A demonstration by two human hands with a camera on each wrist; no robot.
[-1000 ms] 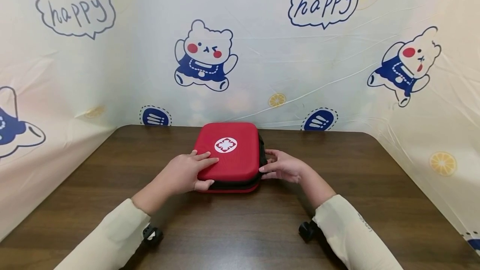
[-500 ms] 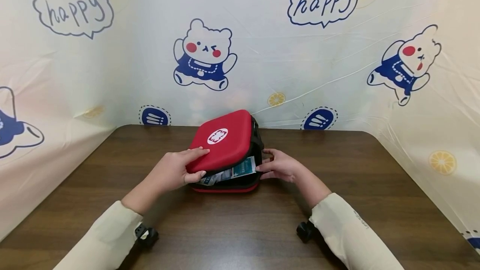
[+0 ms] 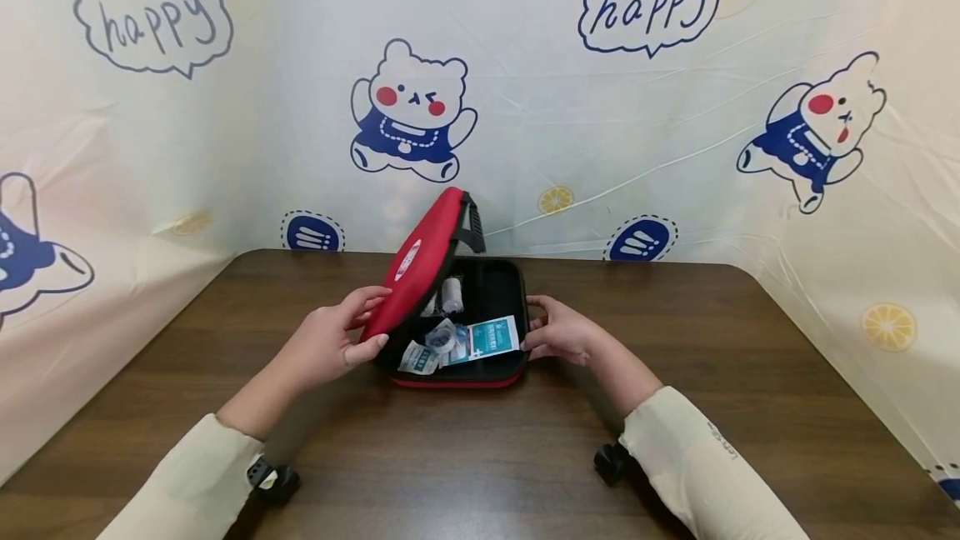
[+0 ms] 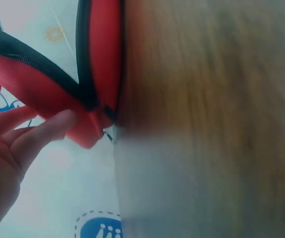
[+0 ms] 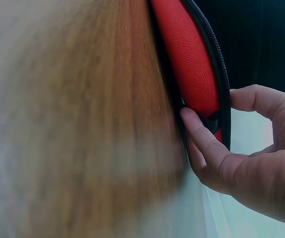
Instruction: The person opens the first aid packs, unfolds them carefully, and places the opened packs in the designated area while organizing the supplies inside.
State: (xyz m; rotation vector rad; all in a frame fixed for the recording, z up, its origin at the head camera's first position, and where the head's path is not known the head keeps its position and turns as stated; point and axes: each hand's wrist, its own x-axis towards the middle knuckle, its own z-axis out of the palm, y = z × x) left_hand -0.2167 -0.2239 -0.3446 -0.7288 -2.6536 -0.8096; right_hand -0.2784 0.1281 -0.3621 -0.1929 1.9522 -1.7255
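A red first-aid case lies on the table with its lid (image 3: 420, 252) raised and tilted to the left. My left hand (image 3: 322, 344) holds the lid's left edge, thumb on the near side, as the left wrist view shows on the red lid shell (image 4: 48, 89). At the base's right side, my right hand (image 3: 566, 332) pinches the rim; in the right wrist view the thumb is on the zipper edge and fingers reach under the red base (image 5: 192, 59). Inside lie a teal-and-white packet (image 3: 491, 337), a smaller packet (image 3: 420, 358), a clear roundish item (image 3: 442, 336) and a white roll (image 3: 452, 296).
The brown wooden table (image 3: 465, 465) spreads around the case. A printed curtain (image 3: 525, 107) with bears and lettering hangs behind and at both sides. A black strap (image 3: 472, 232) hangs at the lid's edge. Black wrist devices (image 3: 611, 463) sit below the sleeves.
The lid has swung up and leftward with my left hand, showing the packets inside. The right hand has stayed at the base's right edge.
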